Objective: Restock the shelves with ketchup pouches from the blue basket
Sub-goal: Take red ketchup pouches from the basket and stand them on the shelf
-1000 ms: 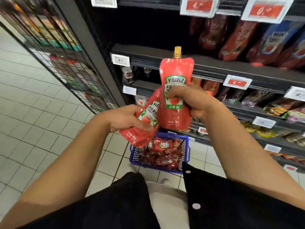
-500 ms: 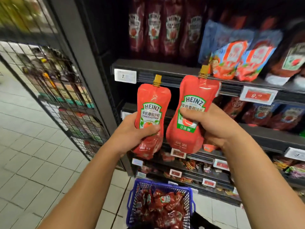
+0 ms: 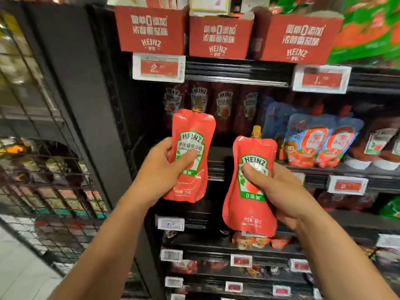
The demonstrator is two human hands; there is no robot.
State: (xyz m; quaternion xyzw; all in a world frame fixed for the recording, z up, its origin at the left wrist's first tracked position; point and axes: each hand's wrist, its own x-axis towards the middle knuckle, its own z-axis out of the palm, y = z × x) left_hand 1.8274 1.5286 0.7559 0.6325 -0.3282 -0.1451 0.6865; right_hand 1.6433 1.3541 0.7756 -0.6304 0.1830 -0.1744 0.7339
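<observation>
I have my left hand (image 3: 160, 169) curled round one soft red spouted ketchup pouch (image 3: 191, 152), my right hand (image 3: 279, 189) round a second red pouch (image 3: 251, 191) at its four o'clock, both upright before the dark shelf (image 3: 216, 156). I judge them squashy, slick and light; mid-body grips suit.

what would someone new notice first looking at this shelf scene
Two red ketchup pouches held up in mid-frame: the left hand grips the left pouch, raised higher, and the right hand grips the right pouch, both upright with gold caps on top. Above them, three red cardboard boxes line the top shelf, and blue sauce packs stand to the right.
</observation>
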